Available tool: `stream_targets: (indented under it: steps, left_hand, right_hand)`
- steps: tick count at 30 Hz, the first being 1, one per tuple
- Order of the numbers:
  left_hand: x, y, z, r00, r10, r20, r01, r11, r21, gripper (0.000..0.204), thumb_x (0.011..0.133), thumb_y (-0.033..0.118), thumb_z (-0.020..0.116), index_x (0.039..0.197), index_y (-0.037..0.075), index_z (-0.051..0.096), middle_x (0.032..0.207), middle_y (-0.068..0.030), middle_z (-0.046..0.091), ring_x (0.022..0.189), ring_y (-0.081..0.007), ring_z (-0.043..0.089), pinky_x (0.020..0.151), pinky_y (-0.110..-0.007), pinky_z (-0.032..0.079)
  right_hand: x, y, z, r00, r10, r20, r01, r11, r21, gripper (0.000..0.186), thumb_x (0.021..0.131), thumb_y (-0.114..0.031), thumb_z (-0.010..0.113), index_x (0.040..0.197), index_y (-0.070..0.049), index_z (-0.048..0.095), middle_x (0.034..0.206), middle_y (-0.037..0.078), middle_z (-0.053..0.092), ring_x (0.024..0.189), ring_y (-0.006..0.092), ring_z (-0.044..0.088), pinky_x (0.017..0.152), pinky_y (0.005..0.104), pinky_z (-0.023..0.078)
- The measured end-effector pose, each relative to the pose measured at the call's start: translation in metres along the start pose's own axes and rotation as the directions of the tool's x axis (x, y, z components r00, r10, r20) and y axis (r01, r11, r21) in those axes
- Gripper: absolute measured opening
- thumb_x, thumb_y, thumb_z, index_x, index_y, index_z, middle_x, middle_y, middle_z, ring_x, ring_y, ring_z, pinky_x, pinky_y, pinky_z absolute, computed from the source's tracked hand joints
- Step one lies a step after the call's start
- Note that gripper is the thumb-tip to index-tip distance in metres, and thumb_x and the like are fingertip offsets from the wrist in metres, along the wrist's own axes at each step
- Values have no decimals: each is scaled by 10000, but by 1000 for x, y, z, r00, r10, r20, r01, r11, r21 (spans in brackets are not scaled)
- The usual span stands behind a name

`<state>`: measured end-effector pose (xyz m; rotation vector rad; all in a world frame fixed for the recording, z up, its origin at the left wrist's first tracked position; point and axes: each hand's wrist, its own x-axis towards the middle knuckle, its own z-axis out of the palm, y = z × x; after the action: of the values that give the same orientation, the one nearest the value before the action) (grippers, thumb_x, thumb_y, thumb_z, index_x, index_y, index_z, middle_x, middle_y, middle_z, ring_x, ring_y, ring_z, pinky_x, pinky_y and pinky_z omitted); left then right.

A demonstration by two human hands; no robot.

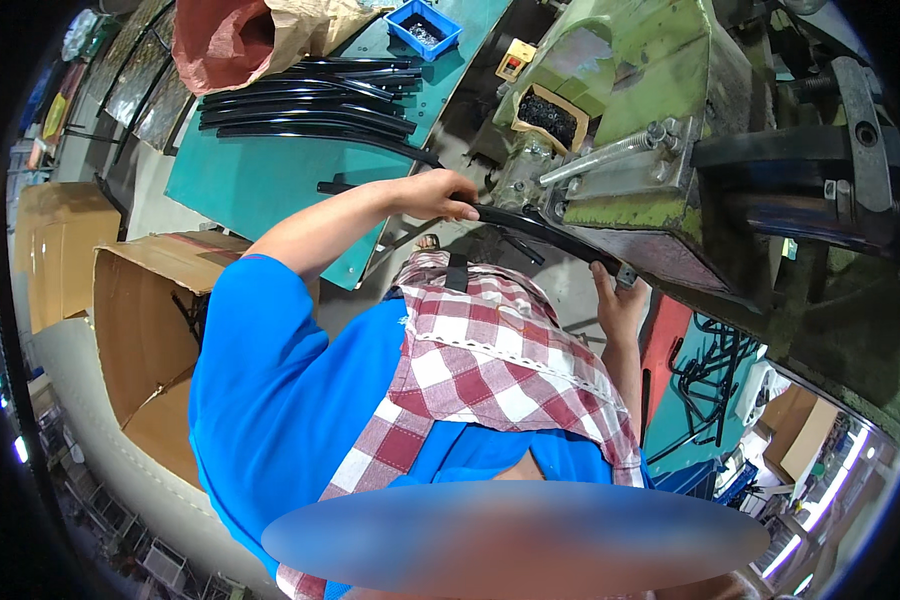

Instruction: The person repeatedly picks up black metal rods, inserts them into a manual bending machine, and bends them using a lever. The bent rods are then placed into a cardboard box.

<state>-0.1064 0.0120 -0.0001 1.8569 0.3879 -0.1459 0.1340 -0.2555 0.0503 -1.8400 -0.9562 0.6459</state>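
A long, curved black tube [545, 232] lies between my two hands, in front of the green machine [630, 90]. My left hand [438, 194] is closed round the tube toward its left part, fingers curled over it. At the tube's right end, where a small grey metal piece [625, 275] shows, my right hand [620, 300] grips with thumb and fingers. Another length of black tube [332, 187] shows left of my left forearm; I cannot tell whether it belongs to the held one. The held tube passes close beneath the machine's lower edge.
Several black tubes [310, 105] lie on a green table [220, 175] at left, with a blue bin [422, 28] and a brown paper sack [225, 45]. A box of small dark parts [550, 118] sits on the machine. Open cartons [140, 330] stand left; bent black rods [710, 375] lie right.
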Motion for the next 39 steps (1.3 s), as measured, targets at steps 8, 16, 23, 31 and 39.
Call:
stream_targets:
  steps: [8,16,23,31,39]
  left_hand:
    - [19,8,-7,977,26,212,7,988,-155,248,895,200,621,995,-27,621,766,-28,643,701,-82,585,651,-268,479]
    - [18,42,-18,989,-44,142,38,998,45,245,869,230,644,946,-2,646,779,-44,666,682,-120,615,642,-292,485]
    - [23,40,-9,993,13,115,-25,995,98,227,859,193,645,978,0,629,774,-58,653,696,-131,611,640,-299,486]
    - [-1,27,20,999,51,16,-52,998,40,237,871,187,635,1009,-2,602,776,-83,638,702,-150,620,648,-313,474]
    - [-25,24,4,998,22,53,-23,1000,16,245,862,131,610,1079,17,616,874,-64,671,776,-131,601,722,-303,484]
  right_hand:
    - [3,-5,-12,994,-77,-83,68,992,-105,448,816,-87,708,1191,13,483,1120,125,573,1087,218,513,972,340,367]
    - [-5,-23,-18,988,-149,44,145,787,-599,420,690,-228,794,1002,0,630,939,195,637,887,395,591,766,438,471]
    - [-7,-14,-22,994,-108,22,94,732,-675,457,712,-214,772,1091,-23,603,1070,217,600,978,405,564,807,454,465]
    - [-5,-24,-16,986,-105,131,168,661,-731,350,695,-208,776,971,-34,650,887,175,642,865,380,609,733,443,492]
    - [-14,-44,-1,917,-283,282,397,723,-565,294,696,-226,773,907,-57,660,769,120,638,734,316,627,633,405,496]
